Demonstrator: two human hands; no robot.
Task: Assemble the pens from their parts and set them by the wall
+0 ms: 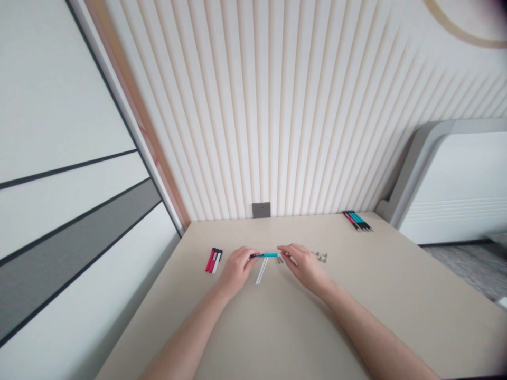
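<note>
My left hand [236, 268] is closed on the black end of a teal pen [264, 255], held level just above the beige table [356, 316]. At the pen's other end my right hand [303, 264] pinches a small part I cannot make out. Two thin white refills [262, 271] lie on the table under the pen, between my hands. Several small metal tips [320, 257] lie just right of my right hand.
Three pen barrels, two red and one white [214, 260], lie left of my left hand. A row of several assembled pens [357, 220] lies at the table's far right corner. A grey wall socket [261, 209] sits at the back edge. A white unit [455, 184] stands to the right.
</note>
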